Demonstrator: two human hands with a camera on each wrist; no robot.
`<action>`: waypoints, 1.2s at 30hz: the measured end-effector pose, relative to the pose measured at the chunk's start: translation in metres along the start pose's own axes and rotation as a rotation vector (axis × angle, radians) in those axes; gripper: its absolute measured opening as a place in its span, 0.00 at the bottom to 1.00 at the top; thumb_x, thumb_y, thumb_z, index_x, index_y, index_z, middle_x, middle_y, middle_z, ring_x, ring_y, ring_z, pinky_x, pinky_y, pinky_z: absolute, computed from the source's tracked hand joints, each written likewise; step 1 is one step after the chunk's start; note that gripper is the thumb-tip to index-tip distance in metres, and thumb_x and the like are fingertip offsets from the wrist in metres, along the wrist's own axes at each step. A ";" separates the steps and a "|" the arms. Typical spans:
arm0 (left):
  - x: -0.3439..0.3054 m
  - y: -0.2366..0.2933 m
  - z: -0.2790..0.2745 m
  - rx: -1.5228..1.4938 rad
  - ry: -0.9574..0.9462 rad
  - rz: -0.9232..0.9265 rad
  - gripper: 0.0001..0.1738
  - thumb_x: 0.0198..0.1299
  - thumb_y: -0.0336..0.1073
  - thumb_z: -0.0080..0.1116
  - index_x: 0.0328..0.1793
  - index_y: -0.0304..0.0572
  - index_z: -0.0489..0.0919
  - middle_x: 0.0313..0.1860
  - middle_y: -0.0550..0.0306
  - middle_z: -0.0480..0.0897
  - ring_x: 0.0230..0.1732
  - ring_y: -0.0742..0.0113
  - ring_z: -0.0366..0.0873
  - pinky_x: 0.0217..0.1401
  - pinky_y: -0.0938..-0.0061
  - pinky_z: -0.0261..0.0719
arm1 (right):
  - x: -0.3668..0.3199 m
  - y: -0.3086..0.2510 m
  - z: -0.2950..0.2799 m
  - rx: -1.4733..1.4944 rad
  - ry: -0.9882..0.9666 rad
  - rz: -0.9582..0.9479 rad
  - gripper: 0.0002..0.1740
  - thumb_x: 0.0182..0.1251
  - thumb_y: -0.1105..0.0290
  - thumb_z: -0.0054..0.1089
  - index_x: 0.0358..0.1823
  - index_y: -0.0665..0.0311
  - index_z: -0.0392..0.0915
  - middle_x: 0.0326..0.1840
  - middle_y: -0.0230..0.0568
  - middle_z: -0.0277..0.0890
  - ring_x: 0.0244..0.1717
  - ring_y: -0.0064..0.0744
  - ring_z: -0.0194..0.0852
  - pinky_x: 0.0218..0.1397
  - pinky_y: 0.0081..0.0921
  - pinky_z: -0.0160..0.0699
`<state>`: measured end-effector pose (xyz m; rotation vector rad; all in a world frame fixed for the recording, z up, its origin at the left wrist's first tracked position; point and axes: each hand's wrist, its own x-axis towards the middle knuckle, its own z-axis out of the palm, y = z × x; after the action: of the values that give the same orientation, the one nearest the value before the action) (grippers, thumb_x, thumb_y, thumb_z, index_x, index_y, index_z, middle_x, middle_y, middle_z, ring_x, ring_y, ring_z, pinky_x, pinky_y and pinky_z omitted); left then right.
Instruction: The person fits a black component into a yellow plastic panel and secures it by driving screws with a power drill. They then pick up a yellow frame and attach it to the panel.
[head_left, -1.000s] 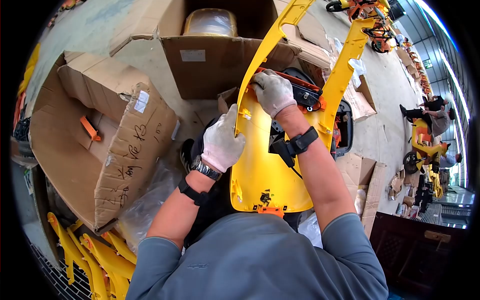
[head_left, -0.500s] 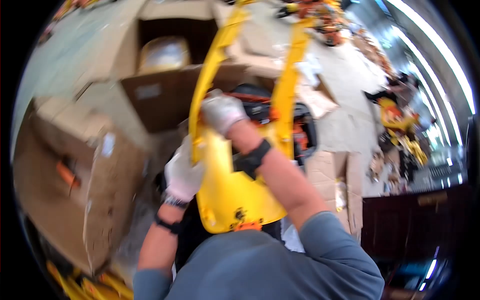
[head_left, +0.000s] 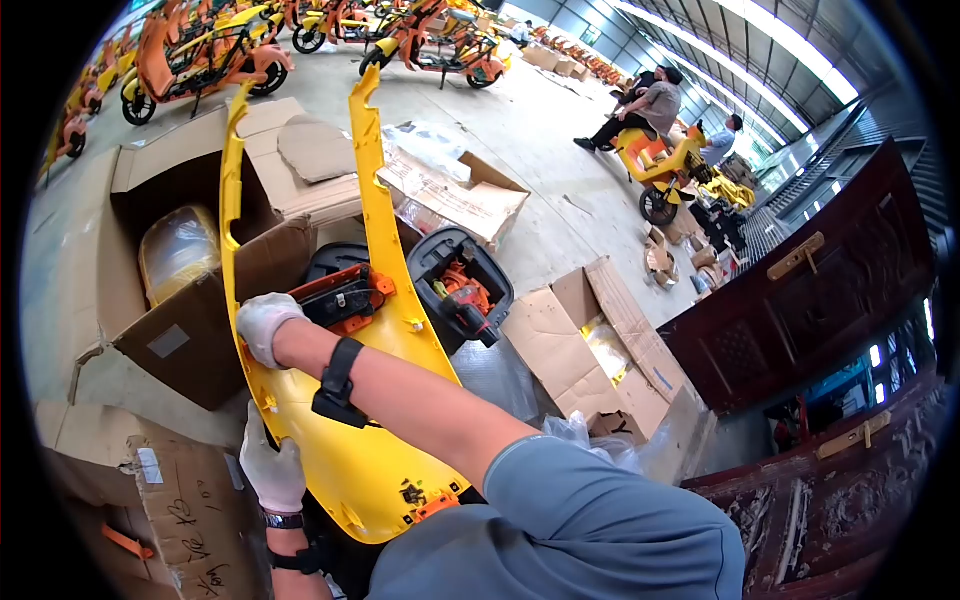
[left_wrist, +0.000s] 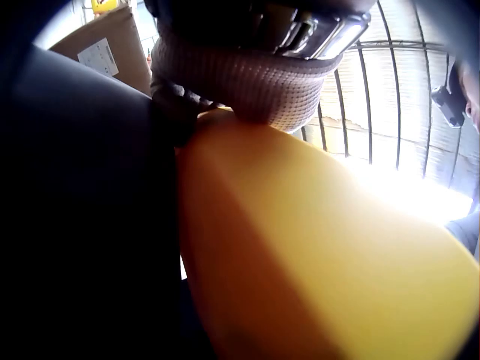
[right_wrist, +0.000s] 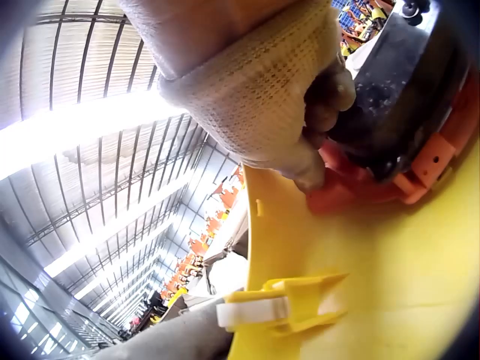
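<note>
A large yellow scooter panel (head_left: 350,470) with two long upright arms lies against the person's lap. The gloved left hand (head_left: 272,470) grips its left edge low down; in the left wrist view the glove (left_wrist: 247,82) curls over the yellow rim. Higher on the same edge, the gloved right hand (head_left: 268,328) pinches the end of an orange bracket (right_wrist: 360,184) inside the panel. A black box-like part (right_wrist: 405,82) sits on that bracket, beside the fingers. The palm side of both hands is hidden.
An open carton (head_left: 190,330) with a plastic-wrapped yellow part stands ahead left, another carton (head_left: 190,510) at lower left. To the right are a dark case (head_left: 480,255) holding a power drill (head_left: 468,310), and an open box (head_left: 560,340). Scooters (head_left: 205,60) and seated people stand farther off.
The head view has swung to the right, so the panel and both hands now appear farther left, with more hall and a dark carved door in sight. Both hands stay on the panel's left side.
</note>
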<state>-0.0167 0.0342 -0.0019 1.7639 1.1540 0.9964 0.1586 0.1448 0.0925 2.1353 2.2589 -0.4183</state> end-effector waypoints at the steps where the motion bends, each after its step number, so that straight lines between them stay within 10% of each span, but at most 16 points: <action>1: -0.001 0.001 -0.001 0.006 0.000 0.004 0.36 0.60 0.26 0.57 0.77 0.27 0.72 0.60 0.32 0.87 0.59 0.51 0.88 0.63 0.67 0.82 | 0.005 -0.004 0.001 -0.002 -0.009 0.007 0.16 0.60 0.68 0.71 0.48 0.64 0.91 0.51 0.51 0.90 0.54 0.51 0.90 0.57 0.38 0.88; 25: 0.000 0.002 -0.004 0.004 -0.026 -0.099 0.36 0.58 0.21 0.54 0.78 0.26 0.71 0.70 0.41 0.82 0.67 0.55 0.81 0.69 0.69 0.77 | -0.065 0.009 -0.052 0.019 -0.127 -0.149 0.20 0.67 0.58 0.69 0.54 0.62 0.89 0.52 0.51 0.89 0.57 0.52 0.87 0.60 0.39 0.85; 29: 0.000 0.011 -0.004 -0.225 -0.050 -0.088 0.37 0.56 0.17 0.50 0.77 0.27 0.70 0.66 0.44 0.83 0.63 0.59 0.83 0.67 0.70 0.78 | -0.170 0.087 -0.064 0.508 0.358 -0.320 0.11 0.68 0.62 0.68 0.45 0.60 0.89 0.43 0.43 0.89 0.46 0.45 0.89 0.52 0.37 0.87; 32: 0.000 0.018 -0.005 -0.176 -0.050 -0.124 0.38 0.56 0.16 0.49 0.78 0.27 0.69 0.68 0.46 0.81 0.64 0.61 0.81 0.69 0.71 0.77 | -0.239 0.189 -0.040 0.686 0.629 -0.001 0.12 0.71 0.67 0.66 0.48 0.68 0.88 0.36 0.37 0.87 0.36 0.22 0.84 0.42 0.26 0.85; 36: 0.002 0.020 -0.004 -0.111 -0.076 -0.159 0.40 0.55 0.15 0.48 0.80 0.26 0.67 0.69 0.46 0.79 0.65 0.61 0.80 0.70 0.70 0.76 | -0.304 0.316 0.042 0.785 0.541 0.695 0.15 0.70 0.66 0.61 0.48 0.69 0.87 0.38 0.46 0.87 0.38 0.37 0.86 0.49 0.33 0.86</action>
<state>-0.0134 0.0318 0.0179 1.5830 1.1501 0.8740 0.4832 -0.1494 0.0489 3.5820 1.3997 -0.8679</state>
